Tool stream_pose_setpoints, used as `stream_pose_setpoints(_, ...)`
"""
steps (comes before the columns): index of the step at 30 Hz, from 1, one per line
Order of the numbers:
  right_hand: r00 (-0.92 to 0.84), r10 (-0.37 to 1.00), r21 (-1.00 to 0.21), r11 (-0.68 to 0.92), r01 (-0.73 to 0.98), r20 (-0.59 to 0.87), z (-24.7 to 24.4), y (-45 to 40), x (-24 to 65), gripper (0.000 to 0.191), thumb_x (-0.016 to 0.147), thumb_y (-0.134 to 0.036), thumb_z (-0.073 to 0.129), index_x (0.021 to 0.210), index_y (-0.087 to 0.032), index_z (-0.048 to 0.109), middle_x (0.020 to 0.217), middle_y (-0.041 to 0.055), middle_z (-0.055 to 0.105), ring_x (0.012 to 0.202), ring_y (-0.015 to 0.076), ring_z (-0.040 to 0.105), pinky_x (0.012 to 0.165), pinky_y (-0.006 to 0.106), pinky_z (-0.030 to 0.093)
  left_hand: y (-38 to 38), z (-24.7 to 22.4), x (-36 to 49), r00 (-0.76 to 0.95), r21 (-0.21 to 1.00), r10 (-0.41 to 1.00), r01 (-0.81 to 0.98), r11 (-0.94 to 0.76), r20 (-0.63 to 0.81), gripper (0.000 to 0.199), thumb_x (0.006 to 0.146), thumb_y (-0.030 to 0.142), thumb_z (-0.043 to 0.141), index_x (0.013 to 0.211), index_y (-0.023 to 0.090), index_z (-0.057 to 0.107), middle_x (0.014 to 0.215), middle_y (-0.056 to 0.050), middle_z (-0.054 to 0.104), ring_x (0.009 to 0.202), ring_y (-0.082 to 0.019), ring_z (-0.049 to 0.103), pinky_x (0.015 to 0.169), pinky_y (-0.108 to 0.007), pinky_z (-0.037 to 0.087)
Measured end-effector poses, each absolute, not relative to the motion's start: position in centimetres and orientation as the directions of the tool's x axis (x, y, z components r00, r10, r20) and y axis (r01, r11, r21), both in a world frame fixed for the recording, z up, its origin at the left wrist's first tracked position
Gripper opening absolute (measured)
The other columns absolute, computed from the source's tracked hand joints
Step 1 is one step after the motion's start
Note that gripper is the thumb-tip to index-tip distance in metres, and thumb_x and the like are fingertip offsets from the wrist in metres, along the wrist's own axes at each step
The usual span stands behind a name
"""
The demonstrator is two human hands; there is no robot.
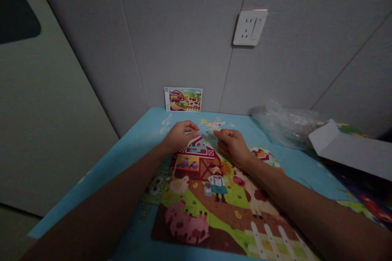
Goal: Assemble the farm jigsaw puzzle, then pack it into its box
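Note:
A farm-scene puzzle (196, 195) lies flat on the blue patterned cloth, with a red barn, a farmer, a chicken, pigs and a white fence. My left hand (183, 133) is at the barn roof's upper left, thumb and fingers curved with a gap between them and nothing visible in it. My right hand (231, 142) is over the roof's upper right, fingers curled and pinched with the thumb; anything between its fingertips is too small to make out. Blue shows through gaps in the roof area. My right forearm covers part of the cow.
A small reference picture (185, 100) leans against the grey wall. Crumpled clear plastic (284, 124) and an open white box (355, 151) lie at the right. A wall socket (250, 27) is above the blue cloth (122, 159).

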State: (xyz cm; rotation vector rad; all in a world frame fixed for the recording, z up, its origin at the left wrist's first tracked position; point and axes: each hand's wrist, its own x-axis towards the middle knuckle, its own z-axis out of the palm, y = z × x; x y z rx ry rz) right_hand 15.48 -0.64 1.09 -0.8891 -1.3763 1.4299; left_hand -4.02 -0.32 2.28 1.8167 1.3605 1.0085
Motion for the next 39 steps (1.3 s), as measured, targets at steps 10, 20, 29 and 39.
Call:
stream_pose_setpoints(10, -0.130, 0.983, -0.978, 0.102, -0.180, 0.126, 0.9, 0.1, 14.8, 0.047, 0.063, -0.041, 0.072, 0.042, -0.021, 0.035, 0.033, -0.0079, 0.034, 0.030, 0.0036, 0.025, 0.034, 0.022, 0.015, 0.0, 0.9, -2.4, 0.264, 0.766, 0.928, 0.528, -0.367, 0.264, 0.018, 0.077, 0.030, 0.063, 0.089, 0.017, 0.066, 0.093, -0.005, 0.073, 0.091, -0.020, 0.067, 0.083, -0.029, 0.049)
stream_pose_setpoints(20, -0.144, 0.982, -0.978, 0.099, -0.183, 0.126, 0.6, 0.3, 15.0, 0.050, 0.062, -0.043, 0.074, 0.043, -0.021, 0.034, 0.033, -0.0082, 0.034, 0.031, 0.0035, 0.025, 0.035, 0.022, 0.015, -0.4, 2.2, -4.2, 0.448, 0.389, 0.862, 0.770, -0.506, 0.236, 0.040, 0.075, 0.044, 0.067, 0.105, 0.018, 0.069, 0.108, -0.010, 0.063, 0.105, -0.025, 0.054, 0.097, -0.037, 0.038)
stream_pose_setpoints(29, -0.156, 0.979, -0.977, 0.100, -0.189, 0.131, 0.4, 0.4, 15.2, 0.047, 0.064, -0.040, 0.073, 0.043, -0.021, 0.036, 0.034, -0.0076, 0.036, 0.031, 0.0036, 0.027, 0.035, 0.022, 0.015, 0.0, 3.2, -6.0, 0.333, 0.606, 0.939, 0.731, -0.312, 0.083, 0.021, 0.077, 0.036, 0.055, 0.081, 0.017, 0.061, 0.071, -0.003, 0.063, 0.064, -0.016, 0.055, 0.058, -0.025, 0.039)
stream_pose_setpoints(39, -0.156, 0.978, -0.981, 0.114, -0.154, 0.139, 0.3, 0.4, 15.3, 0.047, 0.066, -0.041, 0.071, 0.044, -0.021, 0.034, 0.034, -0.0079, 0.034, 0.032, 0.0038, 0.026, 0.036, 0.022, 0.016, 0.3, 3.3, -7.0, 0.156, 0.257, 0.988, 0.954, -0.151, 0.001, 0.022, 0.080, 0.031, 0.050, 0.067, 0.018, 0.062, 0.078, -0.008, 0.068, 0.077, -0.023, 0.060, 0.073, -0.034, 0.041)
